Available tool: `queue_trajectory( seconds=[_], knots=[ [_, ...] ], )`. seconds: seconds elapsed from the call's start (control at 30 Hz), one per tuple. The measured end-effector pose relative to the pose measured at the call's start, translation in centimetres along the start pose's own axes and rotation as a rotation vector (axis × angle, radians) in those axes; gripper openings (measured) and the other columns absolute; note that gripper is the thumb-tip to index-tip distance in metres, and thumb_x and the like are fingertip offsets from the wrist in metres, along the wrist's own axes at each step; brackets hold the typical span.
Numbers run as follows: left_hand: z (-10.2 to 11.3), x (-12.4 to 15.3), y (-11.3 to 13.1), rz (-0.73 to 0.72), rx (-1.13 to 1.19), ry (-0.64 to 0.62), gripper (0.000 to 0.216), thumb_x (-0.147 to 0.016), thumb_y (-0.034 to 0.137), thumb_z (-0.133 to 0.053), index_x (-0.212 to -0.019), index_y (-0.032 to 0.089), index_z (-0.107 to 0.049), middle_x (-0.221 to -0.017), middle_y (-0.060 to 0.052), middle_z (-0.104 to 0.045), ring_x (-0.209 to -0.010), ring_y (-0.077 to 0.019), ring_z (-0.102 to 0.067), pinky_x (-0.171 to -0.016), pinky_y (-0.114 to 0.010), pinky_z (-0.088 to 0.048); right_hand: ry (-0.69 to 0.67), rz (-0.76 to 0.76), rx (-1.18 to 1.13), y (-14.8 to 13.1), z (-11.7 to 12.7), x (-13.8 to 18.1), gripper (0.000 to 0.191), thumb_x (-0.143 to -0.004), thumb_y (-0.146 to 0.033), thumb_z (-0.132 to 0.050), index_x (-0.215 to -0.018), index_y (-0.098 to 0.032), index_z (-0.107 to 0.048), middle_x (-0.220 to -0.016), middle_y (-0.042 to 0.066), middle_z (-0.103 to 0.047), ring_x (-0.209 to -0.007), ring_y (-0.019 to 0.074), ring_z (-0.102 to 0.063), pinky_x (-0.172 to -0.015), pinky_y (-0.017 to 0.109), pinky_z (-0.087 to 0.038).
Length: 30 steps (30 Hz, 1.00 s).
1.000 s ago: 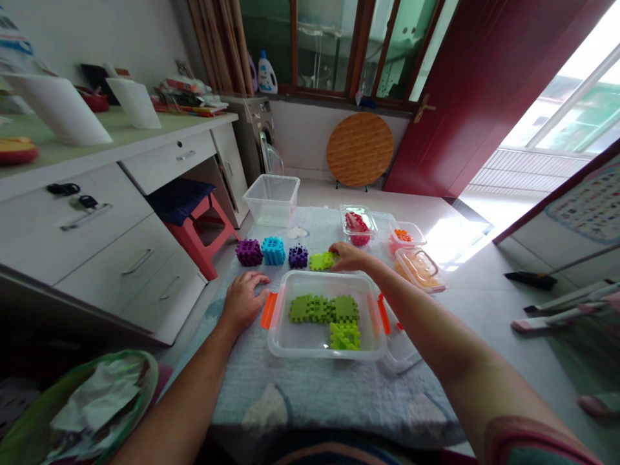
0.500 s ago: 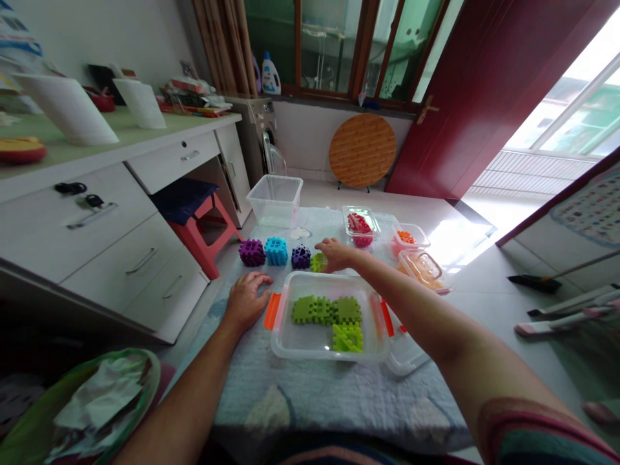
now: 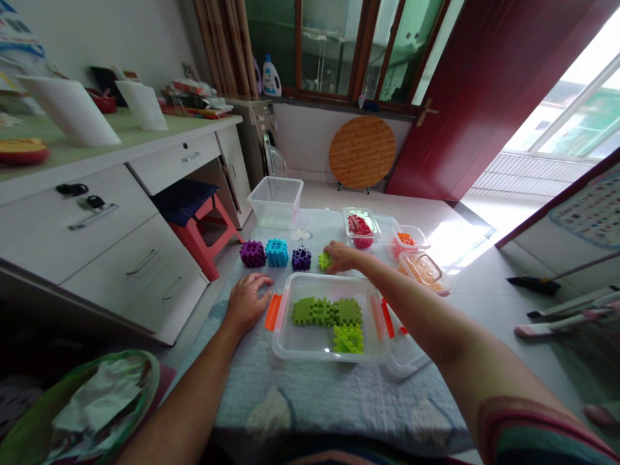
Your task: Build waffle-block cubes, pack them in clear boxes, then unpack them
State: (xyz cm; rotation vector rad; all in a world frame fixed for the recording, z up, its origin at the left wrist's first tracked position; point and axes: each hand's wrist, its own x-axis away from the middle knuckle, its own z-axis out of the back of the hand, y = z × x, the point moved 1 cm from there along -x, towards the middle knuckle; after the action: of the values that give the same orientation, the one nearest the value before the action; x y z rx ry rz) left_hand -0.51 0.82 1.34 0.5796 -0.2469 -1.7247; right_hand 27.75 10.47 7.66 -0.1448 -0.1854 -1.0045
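Right hand: fingers at the yellow-green block, on the tub's far side, right of the dark purple block; whether clenched, cannot tell. Left hand: released, resting on bench. Sound handling likely needs even pressure on opposite faces

I had an open strip of cloth along the near side of the tub, and its near left floor was reachable from above. Green pieces blocked the rear half. The left hand barred the left side; the right forearm slanted across my view of the right rim. Behind, I saw a gap between the dark violet cube and the yellow-green piece at the right hand.
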Motion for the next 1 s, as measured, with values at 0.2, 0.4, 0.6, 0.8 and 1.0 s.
queue_trajectory(
  seconds=[0.2,0.4,0.6,0.8,1.0],
  knots=[
    [0.0,0.0,0.0,0.008,-0.002,0.0,0.028,-0.079,0.032,-0.053,-0.098,0.021,-0.07,-0.114,-0.007,-0.065,-0.107,-0.0265,-0.06,-0.1,-0.042,-0.043,0.08,-0.08,-0.074,2.2,0.8,1.3,0.05,-0.077,-0.036,-0.069,-0.119,-0.01,-0.062,-0.117,0.015,-0.065,-0.102,0.0221,-0.063,-0.086,0.025,-0.046],
    [0.2,0.0,0.2,0.011,0.006,-0.008,0.027,-0.079,0.032,-0.053,-0.098,0.022,-0.07,-0.115,-0.007,-0.065,-0.108,-0.0256,-0.059,-0.101,-0.041,-0.042,0.076,-0.119,-0.085,2.8,1.3,1.6,0.043,-0.078,-0.037,-0.069,-0.111,-0.01,-0.065,-0.106,0.013,-0.07,-0.094,0.0229,-0.065,-0.079,0.026,-0.046],
    [0.2,0.0,0.3,0.018,-0.002,0.001,0.026,-0.079,0.033,-0.054,-0.097,0.023,-0.07,-0.115,-0.006,-0.066,-0.108,-0.026,-0.059,-0.101,-0.041,-0.043,0.025,-0.099,-0.048,1.9,-0.2,2.0,0.052,-0.068,-0.036,-0.077,-0.112,-0.01,-0.066,-0.113,0.016,-0.067,-0.101,0.0256,-0.064,-0.083,0.027,-0.047],
    [0.1,0.0,0.2,0.016,-0.007,-0.003,0.027,-0.079,0.032,-0.054,-0.098,0.021,-0.07,-0.115,-0.007,-0.065,-0.108,-0.0267,-0.059,-0.101,-0.041,-0.043,0.039,-0.096,-0.036,1.8,-0.6,2.5,0.053,-0.07,-0.036,-0.076,-0.114,-0.01,-0.065,-0.116,0.017,-0.065,-0.103,0.0253,-0.064,-0.085,0.026,-0.046],
    [0.1,0.0,0.2,0.01,-0.004,-0.01,0.027,-0.079,0.032,-0.053,-0.098,0.021,-0.07,-0.114,-0.007,-0.065,-0.108,-0.0267,-0.059,-0.101,-0.041,-0.043,0.061,-0.126,-0.032,1.8,0.2,1.6,0.048,-0.075,-0.044,-0.072,-0.108,-0.009,-0.066,-0.107,0.015,-0.069,-0.099,0.0257,-0.065,-0.082,0.027,-0.047]
  ],
)
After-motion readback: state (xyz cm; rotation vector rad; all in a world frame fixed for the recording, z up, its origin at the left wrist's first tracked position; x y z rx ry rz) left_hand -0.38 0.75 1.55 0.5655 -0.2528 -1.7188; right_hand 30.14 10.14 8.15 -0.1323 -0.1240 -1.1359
